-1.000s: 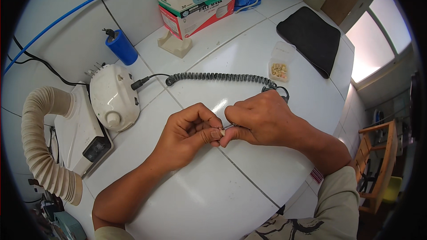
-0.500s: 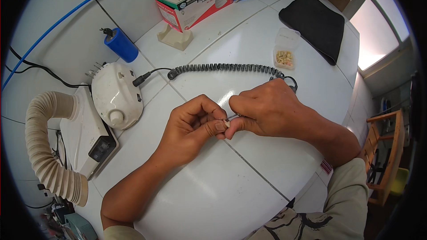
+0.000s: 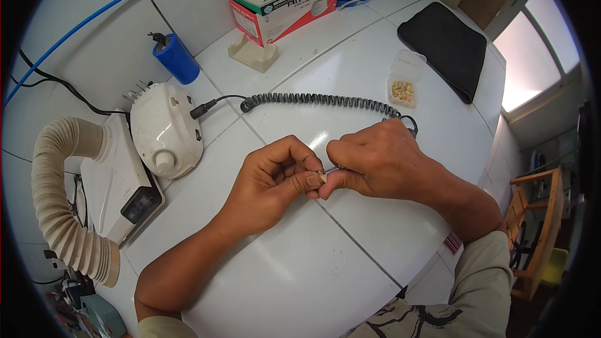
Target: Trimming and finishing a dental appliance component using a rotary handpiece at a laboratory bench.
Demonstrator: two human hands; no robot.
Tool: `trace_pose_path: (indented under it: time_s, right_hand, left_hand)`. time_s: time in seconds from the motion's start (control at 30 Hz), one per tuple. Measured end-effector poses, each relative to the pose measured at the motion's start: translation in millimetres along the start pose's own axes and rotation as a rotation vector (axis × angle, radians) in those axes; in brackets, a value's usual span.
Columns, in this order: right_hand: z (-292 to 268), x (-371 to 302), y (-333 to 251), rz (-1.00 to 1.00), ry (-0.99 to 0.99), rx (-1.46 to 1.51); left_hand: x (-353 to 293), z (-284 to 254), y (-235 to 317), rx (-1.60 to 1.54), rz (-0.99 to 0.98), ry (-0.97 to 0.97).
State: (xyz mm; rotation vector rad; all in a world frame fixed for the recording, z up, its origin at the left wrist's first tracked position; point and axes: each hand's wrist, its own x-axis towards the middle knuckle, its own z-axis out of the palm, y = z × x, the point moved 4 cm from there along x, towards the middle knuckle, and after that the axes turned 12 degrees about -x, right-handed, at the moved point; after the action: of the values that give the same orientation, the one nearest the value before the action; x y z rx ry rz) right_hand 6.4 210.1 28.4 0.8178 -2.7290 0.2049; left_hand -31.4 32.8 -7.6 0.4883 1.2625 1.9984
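Observation:
My left hand (image 3: 266,178) is closed, pinching a small off-white piece (image 3: 323,177), like a tooth, between thumb and fingertips. My right hand (image 3: 388,159) wraps around a rotary handpiece, mostly hidden in the fist. Its thin metal tip (image 3: 334,168) points at the piece; whether it touches cannot be made out. The right thumb lies against the left fingertips. From behind the right fist a black coiled cord (image 3: 325,99) runs left to a white control unit (image 3: 164,131) with a round knob. Both hands are over the white tiled tabletop (image 3: 275,275).
Left stands a white machine (image 3: 113,181) with a bent ribbed hose (image 3: 53,194). A lidded clear box (image 3: 401,92) of small yellowish pieces lies beyond my right hand, near a black mat (image 3: 441,50). Behind are a blue cylinder (image 3: 176,59), a beige holder (image 3: 253,56) and stacked mask boxes (image 3: 285,19).
The whole view has shifted slightly, with the far tabletop things lower in it. Both hands keep nearly the same grip, and the off-white piece remains between the left fingertips.

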Motion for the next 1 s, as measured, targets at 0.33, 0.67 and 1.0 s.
trace_pose_path:
  time_s: [0.33,0.67,1.0]
  right_hand:
    - [0.8,-1.0,0.4,0.0,-0.031,0.004]
    - [0.2,0.5,1.8,0.004,-0.044,-0.004]
    - [2.5,-0.6,-0.1,-0.002,-0.029,0.002]
  left_hand:
    - [-0.7,1.3,-2.8,0.005,-0.012,-0.014]
    - [0.8,1.2,-2.0,0.001,-0.017,-0.016]
    - [-1.1,2.1,-1.1,0.021,-0.003,-0.019]
